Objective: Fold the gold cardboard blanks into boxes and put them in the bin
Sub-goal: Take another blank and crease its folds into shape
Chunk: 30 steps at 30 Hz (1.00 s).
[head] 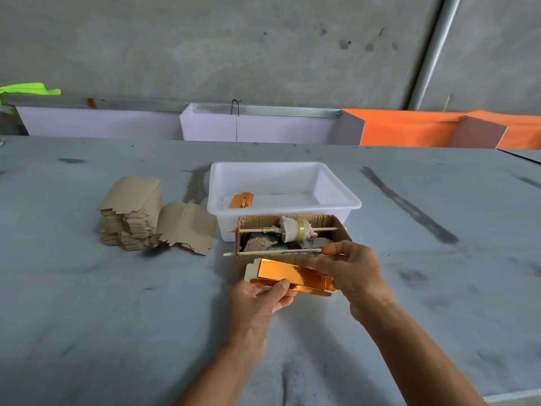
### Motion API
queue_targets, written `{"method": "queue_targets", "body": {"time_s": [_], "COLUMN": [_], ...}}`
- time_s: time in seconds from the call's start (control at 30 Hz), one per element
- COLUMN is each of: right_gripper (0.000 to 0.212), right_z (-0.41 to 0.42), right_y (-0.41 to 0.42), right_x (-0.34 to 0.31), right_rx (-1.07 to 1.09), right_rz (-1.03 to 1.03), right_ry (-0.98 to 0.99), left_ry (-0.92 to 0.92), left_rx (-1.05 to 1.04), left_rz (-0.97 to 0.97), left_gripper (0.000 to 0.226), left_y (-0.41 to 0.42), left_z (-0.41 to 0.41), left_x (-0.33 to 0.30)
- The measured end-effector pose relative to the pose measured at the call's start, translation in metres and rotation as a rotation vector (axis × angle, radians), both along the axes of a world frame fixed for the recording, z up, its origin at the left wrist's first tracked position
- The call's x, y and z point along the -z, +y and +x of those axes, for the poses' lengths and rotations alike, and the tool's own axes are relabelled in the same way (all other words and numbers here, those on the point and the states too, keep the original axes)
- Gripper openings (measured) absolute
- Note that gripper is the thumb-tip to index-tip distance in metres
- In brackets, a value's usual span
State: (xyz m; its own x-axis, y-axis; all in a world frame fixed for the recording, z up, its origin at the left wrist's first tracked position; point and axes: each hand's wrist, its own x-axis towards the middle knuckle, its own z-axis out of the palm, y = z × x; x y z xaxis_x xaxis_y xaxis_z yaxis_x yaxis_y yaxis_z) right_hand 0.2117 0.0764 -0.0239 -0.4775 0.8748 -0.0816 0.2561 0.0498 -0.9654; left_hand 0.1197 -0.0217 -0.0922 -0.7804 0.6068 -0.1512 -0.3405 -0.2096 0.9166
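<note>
My left hand (261,297) pinches the near edge of the gold blank (292,276), thumb on top, while my right hand (352,271) grips its right end. I hold it just above the grey, smudged desk (117,317), which runs to a bare concrete wall (263,48). The blank is half folded, shiny orange-gold outside, pale inside. Behind it sits the white bin (336,200) holding one folded gold box (241,200); a stack of brown blanks (131,212) lies left.

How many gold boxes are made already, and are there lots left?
One folded box already lies in the white bin. Both hands, left hand and right hand, hold a gold blank mid-fold. A tall stack of blanks waits, so most remains.
</note>
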Motion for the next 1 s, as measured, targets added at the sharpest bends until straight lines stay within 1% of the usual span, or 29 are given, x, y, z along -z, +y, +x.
{"method": "queue_targets", "body": {"time_s": [0.13,0.47,0.67,1.0], "right_gripper": [0.018,0.017,0.011,0.021], "right_z": [0.001,0.003,0.001,0.002], "right_y": [0.0,0.0,0.0,0.003], "right_x": [0.001,0.008,0.02,0.021], "right_rx": [0.0,-0.002,0.015,-0.012], "right_rz": [-0.004,0.061,0.05,-0.039], "right_ry": [0.017,0.024,0.056,0.129], "left_ry": [0.001,-0.002,-0.012,0.015], "left_rx": [0.009,-0.011,-0.028,-0.064], "left_rz": [-0.002,-0.015,0.021,0.002], "left_gripper": [0.007,0.006,0.009,0.004], "left_y": [0.0,0.0,0.0,0.0], "left_z": [0.0,0.0,-0.001,0.0], "left_x": [0.0,0.0,-0.003,-0.004]}}
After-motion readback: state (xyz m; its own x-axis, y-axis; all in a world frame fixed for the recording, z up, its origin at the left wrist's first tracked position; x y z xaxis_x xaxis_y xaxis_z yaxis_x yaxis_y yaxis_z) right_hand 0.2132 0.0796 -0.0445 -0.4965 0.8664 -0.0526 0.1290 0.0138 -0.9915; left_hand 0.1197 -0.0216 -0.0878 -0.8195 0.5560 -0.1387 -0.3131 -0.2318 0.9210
